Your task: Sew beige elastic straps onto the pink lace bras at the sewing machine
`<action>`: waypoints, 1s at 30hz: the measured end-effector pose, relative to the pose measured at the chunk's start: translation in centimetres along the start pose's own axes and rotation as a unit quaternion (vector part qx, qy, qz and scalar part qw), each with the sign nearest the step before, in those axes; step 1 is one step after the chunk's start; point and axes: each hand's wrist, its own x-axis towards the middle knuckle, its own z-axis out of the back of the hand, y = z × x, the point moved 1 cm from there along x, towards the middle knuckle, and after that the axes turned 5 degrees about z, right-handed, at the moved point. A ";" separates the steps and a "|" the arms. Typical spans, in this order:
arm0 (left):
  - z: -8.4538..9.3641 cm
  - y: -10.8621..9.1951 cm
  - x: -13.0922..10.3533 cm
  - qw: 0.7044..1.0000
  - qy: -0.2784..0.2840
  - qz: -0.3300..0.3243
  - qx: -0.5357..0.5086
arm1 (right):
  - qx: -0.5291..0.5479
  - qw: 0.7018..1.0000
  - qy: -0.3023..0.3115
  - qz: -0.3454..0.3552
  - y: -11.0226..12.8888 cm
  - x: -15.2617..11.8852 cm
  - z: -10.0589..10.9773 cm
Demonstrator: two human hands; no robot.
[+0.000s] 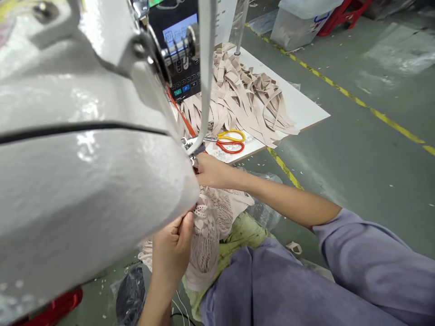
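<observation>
A large white sewing machine head (102, 181) fills the left side and hides the stitching area. Just below its edge, my left hand (175, 244) pinches the border of a beige lace garment (207, 226), thumb on top. My right hand (214, 171) is at the needle end of the machine, above the garment; its fingertips are tucked behind the machine parts, so I cannot see what they hold. The lace hangs down between both hands onto my lap. Scissors with one yellow and one red handle (231, 147) lie on the white table just beyond my right hand.
Many cut beige fabric strips (244, 95) are heaped on the white tabletop (306, 111). A control panel with a lit screen (180, 34) stands behind the machine. On the floor are a clear plastic bin (301, 27), a red stool (346, 16) and yellow tape lines (329, 84).
</observation>
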 end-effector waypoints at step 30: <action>-0.6 2.2 -0.1 0.956 -0.143 -0.211 0.142 | -0.077 0.994 -0.066 0.037 -1.5 -0.2 -1.2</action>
